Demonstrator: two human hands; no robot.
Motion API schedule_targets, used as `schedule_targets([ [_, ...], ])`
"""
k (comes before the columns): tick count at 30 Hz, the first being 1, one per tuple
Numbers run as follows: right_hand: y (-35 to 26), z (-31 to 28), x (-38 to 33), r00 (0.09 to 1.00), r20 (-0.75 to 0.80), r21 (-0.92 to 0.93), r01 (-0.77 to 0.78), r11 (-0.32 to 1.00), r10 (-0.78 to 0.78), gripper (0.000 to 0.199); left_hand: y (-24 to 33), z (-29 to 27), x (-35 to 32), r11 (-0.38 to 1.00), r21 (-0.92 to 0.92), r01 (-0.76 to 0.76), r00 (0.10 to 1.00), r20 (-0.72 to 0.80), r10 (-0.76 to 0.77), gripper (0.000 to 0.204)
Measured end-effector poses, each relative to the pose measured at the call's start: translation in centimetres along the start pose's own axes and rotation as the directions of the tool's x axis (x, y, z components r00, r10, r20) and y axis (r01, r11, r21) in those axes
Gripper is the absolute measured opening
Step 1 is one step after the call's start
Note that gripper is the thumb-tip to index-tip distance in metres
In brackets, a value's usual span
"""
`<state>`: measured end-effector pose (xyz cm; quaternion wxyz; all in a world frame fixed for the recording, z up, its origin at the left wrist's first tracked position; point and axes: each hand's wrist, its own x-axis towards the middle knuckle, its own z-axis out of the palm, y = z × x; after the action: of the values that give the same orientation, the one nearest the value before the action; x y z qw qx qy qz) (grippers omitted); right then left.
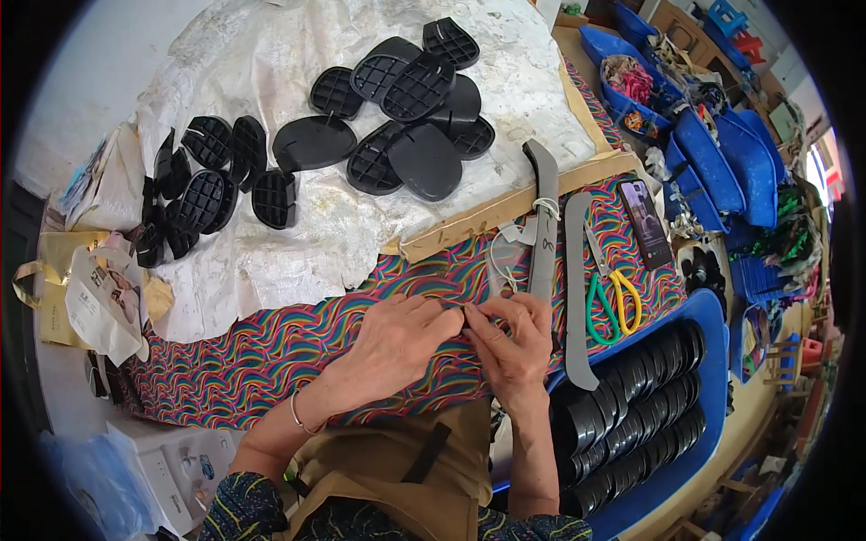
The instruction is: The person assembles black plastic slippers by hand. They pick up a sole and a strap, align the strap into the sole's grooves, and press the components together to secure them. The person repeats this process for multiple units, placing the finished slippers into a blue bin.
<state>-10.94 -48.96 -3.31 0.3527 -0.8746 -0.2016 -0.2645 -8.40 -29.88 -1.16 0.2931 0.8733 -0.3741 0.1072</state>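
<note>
My left hand (pixel 397 338) and my right hand (pixel 514 343) meet above the patterned cloth (pixel 271 365), fingertips pinched together. Between them is a small dark thing, mostly hidden by the fingers and too small to name. Just beyond my right hand lies a bundle of grey curved strips (pixel 545 239), tied with white string. A loose grey strip (pixel 575 288) rests to its right, beside scissors (pixel 613 298) with one green and one yellow handle. A clear plastic bag (pixel 505 257) sits by the bundle. Farther off, several black sole pieces (pixel 314 142) are scattered, some grid side up.
White sheeting (pixel 244 279) covers the far table, bordered by a tan edge (pixel 505 207). A phone (pixel 644 224) lies at the right. Rows of black curved pieces fill a blue bin (pixel 719 361). Paper bags (pixel 99 298) and a white box (pixel 171 460) stand left; blue tubs (pixel 735 162) are beyond.
</note>
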Motion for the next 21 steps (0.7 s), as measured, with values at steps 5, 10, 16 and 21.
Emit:
schedule_targets([
  [5, 0.1, 0.3, 0.0, 0.997, 0.012, 0.092, -0.079, 0.993, 0.078, 0.038, 0.0, -0.6, 0.4, 1.0, 0.008, -0.01, 1.0, 0.011, 0.01, 0.026],
  [10, 0.4, -0.3, 0.2, 0.994, 0.067, 0.117, -0.095, 0.989, 0.087, 0.034, 0.2, -0.2, 0.4, 1.0, -0.002, -0.016, 1.0, -0.014, 0.016, 0.035],
  [16, 0.4, -0.4, -0.2, 0.995, 0.065, 0.054, -0.076, 0.996, 0.072, 0.034, 0.7, -0.3, 0.3, 1.0, 0.019, 0.003, 1.0, -0.004, -0.003, 0.041],
  [21, 0.6, -0.4, -0.3, 0.991, 0.081, 0.049, -0.108, 0.993, 0.104, 0.032, 1.2, -0.1, 0.6, 0.998, -0.027, 0.062, 0.998, -0.021, -0.062, 0.038],
])
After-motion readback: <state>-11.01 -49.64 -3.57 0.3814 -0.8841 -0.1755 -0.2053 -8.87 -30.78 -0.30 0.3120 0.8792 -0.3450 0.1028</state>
